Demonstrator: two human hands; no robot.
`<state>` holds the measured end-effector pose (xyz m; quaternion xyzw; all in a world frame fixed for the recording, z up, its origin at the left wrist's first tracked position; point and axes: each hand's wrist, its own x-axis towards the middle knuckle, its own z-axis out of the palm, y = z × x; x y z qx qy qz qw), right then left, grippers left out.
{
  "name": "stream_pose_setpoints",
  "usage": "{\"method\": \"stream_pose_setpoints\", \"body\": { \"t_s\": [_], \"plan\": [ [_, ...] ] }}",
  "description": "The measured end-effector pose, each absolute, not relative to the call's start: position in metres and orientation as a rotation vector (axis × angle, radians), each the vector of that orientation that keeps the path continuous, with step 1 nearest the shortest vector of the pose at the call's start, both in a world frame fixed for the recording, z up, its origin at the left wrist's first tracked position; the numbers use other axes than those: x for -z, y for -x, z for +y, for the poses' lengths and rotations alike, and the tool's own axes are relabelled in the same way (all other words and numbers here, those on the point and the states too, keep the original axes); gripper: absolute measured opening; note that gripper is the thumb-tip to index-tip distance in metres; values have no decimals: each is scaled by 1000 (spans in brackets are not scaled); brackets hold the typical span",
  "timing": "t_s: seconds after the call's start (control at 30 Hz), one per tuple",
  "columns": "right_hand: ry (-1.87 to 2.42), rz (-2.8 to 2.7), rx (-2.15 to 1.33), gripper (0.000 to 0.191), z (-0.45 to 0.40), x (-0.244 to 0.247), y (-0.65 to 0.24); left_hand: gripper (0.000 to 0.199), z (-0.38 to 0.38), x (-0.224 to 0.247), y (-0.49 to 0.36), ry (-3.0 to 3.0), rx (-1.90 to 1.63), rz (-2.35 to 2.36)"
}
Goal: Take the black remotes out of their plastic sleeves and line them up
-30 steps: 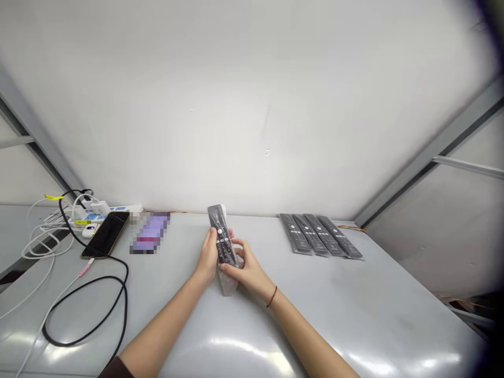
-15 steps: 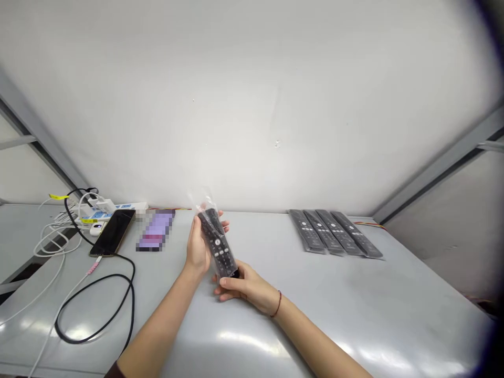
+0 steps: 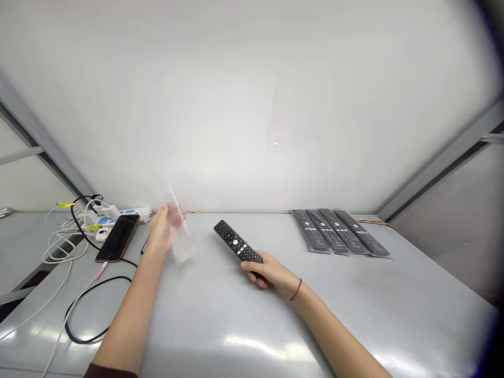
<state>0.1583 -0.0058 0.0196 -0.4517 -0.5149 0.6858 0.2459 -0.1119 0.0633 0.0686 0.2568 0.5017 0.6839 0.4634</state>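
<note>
A black remote control (image 3: pixel 238 242), out of its sleeve, is gripped at its lower end by my right hand (image 3: pixel 271 272), keys facing up and its far end pointing up and left. My left hand (image 3: pixel 162 227), smeared by motion, holds a clear plastic bag (image 3: pixel 181 244) that hangs limp on its right side. Under and beside the left hand, part of a phone (image 3: pixel 144 247) peeks out; most of it is hidden. Several bagged remote controls (image 3: pixel 325 231) lie side by side at the back right.
On the left, a dark phone (image 3: pixel 118 238) lies plugged to a pink-ended cable (image 3: pixel 98 272) by a white power strip (image 3: pixel 145 213). White and black cords loop over the grey table (image 3: pixel 220 325). A pale wall (image 3: pixel 252 115) stands behind.
The remote control has come out of the clear bag. My left hand has moved left with the bag, while my right hand has moved right with the remote control.
</note>
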Motion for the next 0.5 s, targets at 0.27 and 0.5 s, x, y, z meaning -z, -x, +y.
{"method": "stream_pose_setpoints", "body": {
  "t_s": [0.27,0.5],
  "plan": [
    [1271,-1222,-1841,30,-1,-12,-160,49,58,-1,98,-2004,-801,1973],
    [1281,-1258,-1839,30,-2,-15,-158,56,61,10,81,-2149,-150,2036]
  ]
}}
